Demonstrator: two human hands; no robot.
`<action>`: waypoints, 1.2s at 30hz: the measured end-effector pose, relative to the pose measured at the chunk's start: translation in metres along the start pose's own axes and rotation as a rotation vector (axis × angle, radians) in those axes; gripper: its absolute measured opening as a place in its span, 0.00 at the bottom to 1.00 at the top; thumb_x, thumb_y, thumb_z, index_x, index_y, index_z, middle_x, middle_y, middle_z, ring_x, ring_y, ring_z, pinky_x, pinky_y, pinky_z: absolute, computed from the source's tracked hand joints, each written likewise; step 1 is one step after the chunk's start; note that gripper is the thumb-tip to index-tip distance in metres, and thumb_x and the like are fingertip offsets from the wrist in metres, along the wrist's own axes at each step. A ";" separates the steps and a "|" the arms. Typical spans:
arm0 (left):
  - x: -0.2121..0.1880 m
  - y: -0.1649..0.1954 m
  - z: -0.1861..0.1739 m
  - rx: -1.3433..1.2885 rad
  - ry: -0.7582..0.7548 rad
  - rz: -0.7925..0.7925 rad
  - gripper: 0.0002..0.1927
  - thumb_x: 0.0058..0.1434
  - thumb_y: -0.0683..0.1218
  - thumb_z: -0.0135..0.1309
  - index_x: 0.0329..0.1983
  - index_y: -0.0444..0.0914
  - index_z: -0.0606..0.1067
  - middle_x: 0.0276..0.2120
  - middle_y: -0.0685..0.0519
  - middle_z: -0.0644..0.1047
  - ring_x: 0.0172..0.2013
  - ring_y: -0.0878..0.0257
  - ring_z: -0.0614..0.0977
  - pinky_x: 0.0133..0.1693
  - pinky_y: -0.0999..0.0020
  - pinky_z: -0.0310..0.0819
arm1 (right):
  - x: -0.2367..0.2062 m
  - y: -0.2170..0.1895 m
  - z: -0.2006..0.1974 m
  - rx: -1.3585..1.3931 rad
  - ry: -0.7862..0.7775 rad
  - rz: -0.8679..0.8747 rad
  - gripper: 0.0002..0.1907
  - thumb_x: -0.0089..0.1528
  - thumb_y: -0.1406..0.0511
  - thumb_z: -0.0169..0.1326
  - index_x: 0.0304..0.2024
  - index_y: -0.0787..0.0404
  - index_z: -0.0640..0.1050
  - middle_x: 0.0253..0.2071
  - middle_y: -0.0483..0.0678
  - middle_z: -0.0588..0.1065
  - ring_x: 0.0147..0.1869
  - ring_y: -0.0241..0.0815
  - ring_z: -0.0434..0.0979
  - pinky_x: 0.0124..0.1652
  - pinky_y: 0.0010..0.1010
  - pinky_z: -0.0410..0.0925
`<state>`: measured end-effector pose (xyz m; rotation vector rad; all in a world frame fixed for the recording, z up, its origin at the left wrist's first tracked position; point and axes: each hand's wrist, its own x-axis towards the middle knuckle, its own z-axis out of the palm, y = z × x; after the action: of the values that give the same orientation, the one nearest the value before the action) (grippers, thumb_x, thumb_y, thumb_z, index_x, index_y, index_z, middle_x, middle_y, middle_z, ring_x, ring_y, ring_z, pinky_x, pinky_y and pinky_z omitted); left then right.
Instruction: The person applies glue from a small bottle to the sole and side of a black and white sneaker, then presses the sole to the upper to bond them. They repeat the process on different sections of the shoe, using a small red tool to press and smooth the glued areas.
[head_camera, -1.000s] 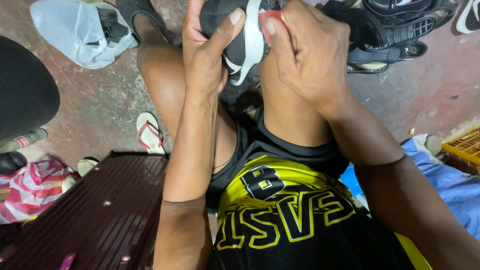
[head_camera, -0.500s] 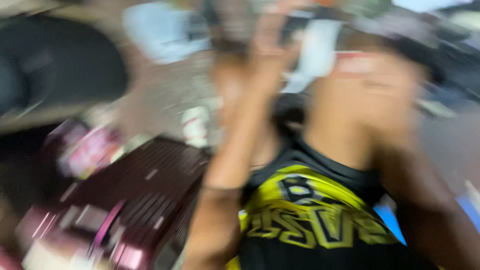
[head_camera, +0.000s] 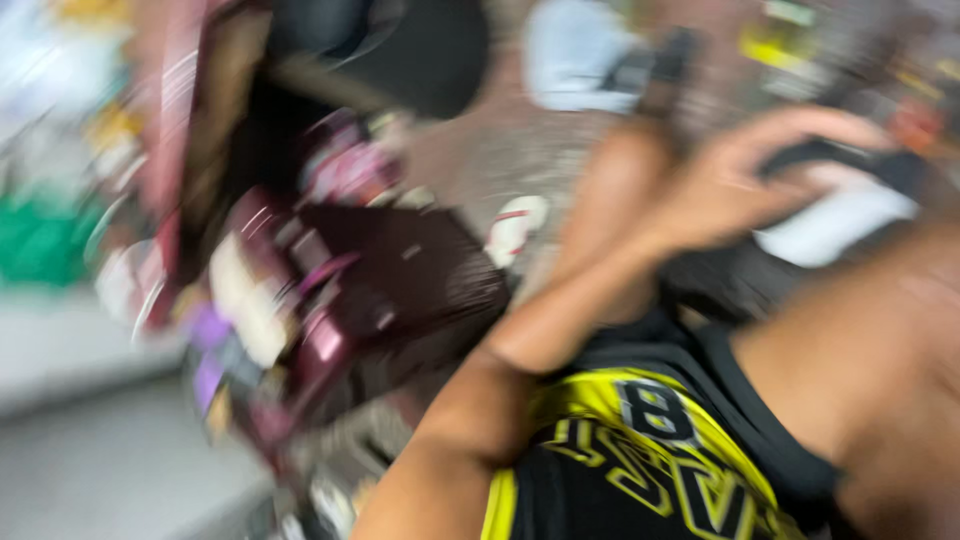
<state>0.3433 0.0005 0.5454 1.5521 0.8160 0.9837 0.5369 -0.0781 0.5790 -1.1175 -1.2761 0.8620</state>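
The picture is heavily blurred by camera motion. My left hand (head_camera: 740, 190) is raised at the upper right, its fingers wrapped over a black and white shoe (head_camera: 840, 215) above my knee. My right forearm (head_camera: 870, 360) runs up towards the right edge, and the hand itself is past the edge or lost in the blur. I wear a black and yellow jersey (head_camera: 640, 460).
A dark maroon suitcase (head_camera: 400, 290) lies at my left, with a pink striped bag (head_camera: 350, 165) and a black rounded object (head_camera: 410, 50) beyond it. A white sandal (head_camera: 515, 230) and a pale plastic bag (head_camera: 580, 60) lie on the concrete floor.
The view has swung left and tilted, shifting my arms and the shoe to the right. My left hand stays on the shoe; my right hand has left the picture.
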 end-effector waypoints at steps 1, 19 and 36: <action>0.005 0.005 0.007 0.015 0.001 -0.024 0.16 0.70 0.40 0.61 0.60 0.37 0.76 0.54 0.52 0.80 0.57 0.64 0.78 0.64 0.68 0.70 | -0.006 0.013 -0.017 0.005 0.019 -0.009 0.08 0.68 0.68 0.61 0.37 0.66 0.77 0.37 0.51 0.75 0.38 0.46 0.78 0.38 0.35 0.69; 0.044 -0.013 0.104 -0.102 0.008 0.080 0.23 0.61 0.46 0.71 0.54 0.34 0.74 0.48 0.52 0.73 0.50 0.62 0.75 0.58 0.69 0.68 | -0.043 0.022 -0.134 -0.217 0.029 -0.211 0.05 0.69 0.67 0.59 0.38 0.63 0.78 0.41 0.47 0.77 0.45 0.48 0.79 0.45 0.35 0.71; 0.002 0.044 0.102 0.486 -0.328 0.495 0.18 0.62 0.52 0.68 0.48 0.39 0.76 0.36 0.51 0.76 0.39 0.58 0.79 0.46 0.63 0.73 | -0.099 0.060 -0.047 1.027 0.207 0.678 0.32 0.67 0.44 0.44 0.64 0.57 0.66 0.52 0.49 0.75 0.48 0.38 0.80 0.44 0.32 0.77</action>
<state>0.4372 -0.0484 0.5806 2.3392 0.4583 0.8685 0.5753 -0.1635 0.4959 -0.7264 -0.1317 1.5980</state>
